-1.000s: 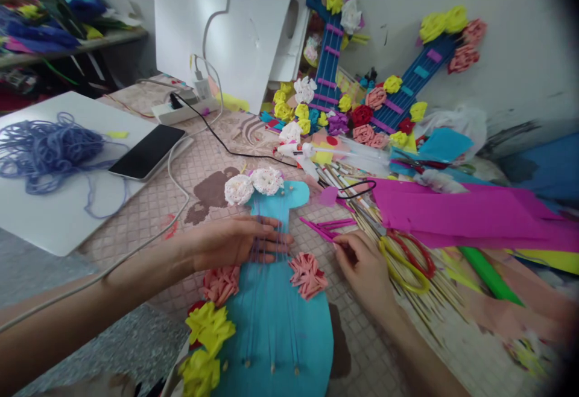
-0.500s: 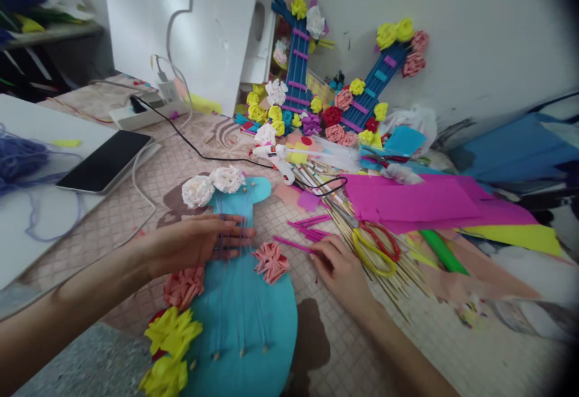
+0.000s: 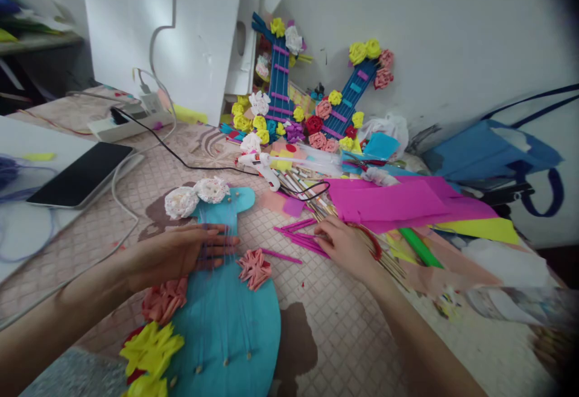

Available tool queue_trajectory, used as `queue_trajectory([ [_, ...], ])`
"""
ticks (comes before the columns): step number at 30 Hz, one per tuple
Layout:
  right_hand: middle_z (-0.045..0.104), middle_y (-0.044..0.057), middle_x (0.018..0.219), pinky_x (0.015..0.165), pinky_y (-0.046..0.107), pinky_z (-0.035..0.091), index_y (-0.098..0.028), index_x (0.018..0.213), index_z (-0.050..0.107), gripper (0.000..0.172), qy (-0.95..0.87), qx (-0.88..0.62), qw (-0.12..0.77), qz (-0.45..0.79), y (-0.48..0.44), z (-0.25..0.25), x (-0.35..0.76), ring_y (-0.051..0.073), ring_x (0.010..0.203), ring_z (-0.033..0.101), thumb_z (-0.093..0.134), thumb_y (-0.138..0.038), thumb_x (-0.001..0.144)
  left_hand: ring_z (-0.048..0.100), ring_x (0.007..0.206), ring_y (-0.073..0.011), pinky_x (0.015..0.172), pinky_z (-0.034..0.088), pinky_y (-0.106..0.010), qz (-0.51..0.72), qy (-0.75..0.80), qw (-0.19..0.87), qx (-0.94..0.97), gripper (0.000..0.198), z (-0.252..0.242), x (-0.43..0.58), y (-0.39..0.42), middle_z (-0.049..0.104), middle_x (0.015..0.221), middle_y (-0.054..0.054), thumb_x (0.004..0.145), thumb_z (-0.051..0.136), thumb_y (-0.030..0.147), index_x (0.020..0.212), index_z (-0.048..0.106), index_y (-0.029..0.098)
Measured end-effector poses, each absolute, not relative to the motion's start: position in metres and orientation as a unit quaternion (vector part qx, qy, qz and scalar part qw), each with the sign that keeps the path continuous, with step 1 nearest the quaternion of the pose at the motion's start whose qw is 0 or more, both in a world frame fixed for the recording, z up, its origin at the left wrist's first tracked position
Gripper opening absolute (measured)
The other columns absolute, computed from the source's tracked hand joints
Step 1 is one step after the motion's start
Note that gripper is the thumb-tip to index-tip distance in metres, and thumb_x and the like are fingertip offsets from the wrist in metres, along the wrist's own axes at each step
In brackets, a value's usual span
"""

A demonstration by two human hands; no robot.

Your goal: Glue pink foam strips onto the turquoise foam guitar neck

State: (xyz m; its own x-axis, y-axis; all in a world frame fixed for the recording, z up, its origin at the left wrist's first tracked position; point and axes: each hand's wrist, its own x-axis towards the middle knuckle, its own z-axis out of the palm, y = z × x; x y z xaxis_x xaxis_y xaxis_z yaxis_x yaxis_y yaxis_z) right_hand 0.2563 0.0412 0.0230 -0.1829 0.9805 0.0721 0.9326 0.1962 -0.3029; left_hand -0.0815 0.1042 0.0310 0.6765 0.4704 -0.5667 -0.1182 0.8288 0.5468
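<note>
The only camera, worn on the person's head, looks forward and down from above the table (image 3: 353,336), with left hand (image 3: 187,252) and right hand (image 3: 344,245) fairly near and the wall (image 3: 429,29) farther off.

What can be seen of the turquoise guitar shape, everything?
The turquoise guitar shape, seemingly card, lies on the patterned table cover, neck pointing away, its near end out of frame. White rosettes sit at the head, pink rosettes at the shoulders, yellow rosettes along the left edge. Thin bluish strings run to small beads on the body. The left hand reaches across the neck, strings seeming to pass over its fingers.
</note>
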Motion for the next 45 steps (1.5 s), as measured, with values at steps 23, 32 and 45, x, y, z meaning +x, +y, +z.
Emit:
queue_trajectory([
  [23,0.057,0.003,0.088,0.065,0.026,0.040,-0.018,0.084,0.056,0.008,-0.822,-0.545,0.125,0.113,0.074,0.014,0.179,0.016,0.081,0.057,0.050,-0.016,0.089,0.062,0.108,-0.0235,0.084,0.051,-0.030,0.193,0.385,0.874,0.226,0.017,0.032,-0.088,0.106,0.069,0.111,-0.010,0.083,0.062,0.021,0.099,0.065,0.016],
  [32,0.058,0.003,0.088,0.069,0.028,0.043,-0.020,0.083,0.058,0.005,-0.799,-0.544,0.209,0.148,0.088,0.017,0.181,0.016,0.079,0.057,0.054,-0.019,0.087,0.061,0.110,-0.0240,0.081,0.051,-0.028,0.206,0.393,0.862,0.245,0.019,0.034,-0.091,0.108,0.069,0.112,-0.011,0.086,0.060,0.024,0.103,0.063,0.015],
  [45,0.061,0.001,0.080,0.067,0.025,0.040,-0.019,0.078,0.058,0.008,-0.829,-0.492,0.168,0.205,0.115,0.036,0.173,0.014,0.076,0.056,0.054,-0.016,0.085,0.060,0.111,-0.0258,0.085,0.049,-0.031,0.212,0.393,0.864,0.234,0.017,0.032,-0.093,0.109,0.069,0.110,-0.010,0.084,0.062,0.024,0.099,0.064,0.015],
])
